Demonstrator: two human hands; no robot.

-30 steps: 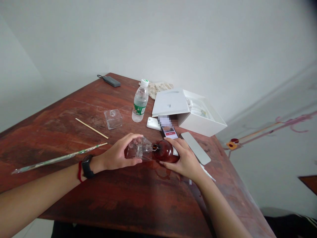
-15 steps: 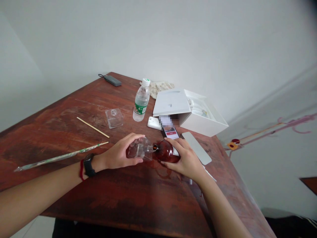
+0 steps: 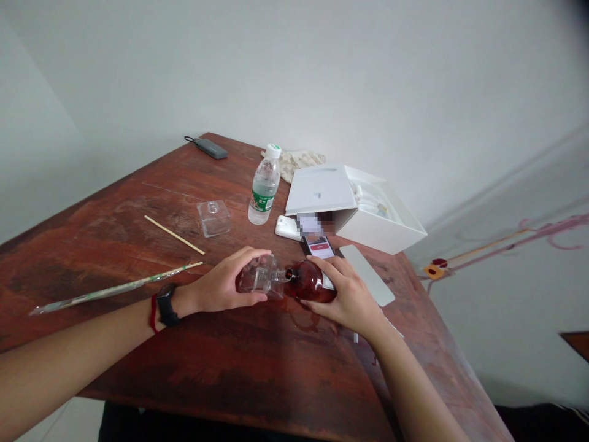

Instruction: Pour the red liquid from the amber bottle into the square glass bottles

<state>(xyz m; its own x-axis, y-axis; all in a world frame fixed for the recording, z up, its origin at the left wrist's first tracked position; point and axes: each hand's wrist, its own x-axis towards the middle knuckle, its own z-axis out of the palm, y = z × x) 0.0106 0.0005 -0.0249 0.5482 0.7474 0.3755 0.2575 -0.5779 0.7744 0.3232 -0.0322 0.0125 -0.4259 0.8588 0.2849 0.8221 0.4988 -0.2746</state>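
My left hand (image 3: 230,279) is closed around a clear glass bottle (image 3: 262,276), tilted so its threaded neck points right. From the other side my right hand (image 3: 343,291) grips a brown bottle (image 3: 308,281), tipped with its mouth towards the left. The two mouths meet or nearly meet; whether they touch, and whether liquid passes between them, I cannot tell. A wet ring (image 3: 304,319) marks the wood just below the brown bottle. Beyond my left hand sits a clear square glass piece (image 3: 214,220) with a small knob on top.
A capped water bottle (image 3: 264,187) stands behind the hands. To its right are a white box (image 3: 380,230), a white device (image 3: 288,228), a phone (image 3: 319,247) and a pale flat slab (image 3: 368,273). Leftward lie a wooden stick (image 3: 175,234) and wrapped sticks (image 3: 115,288); a grey device (image 3: 210,148) lies at the back.
Both hands keep the same grip on the two bottles, mouth towards mouth. The whole view has shifted very slightly; nothing else has visibly moved.
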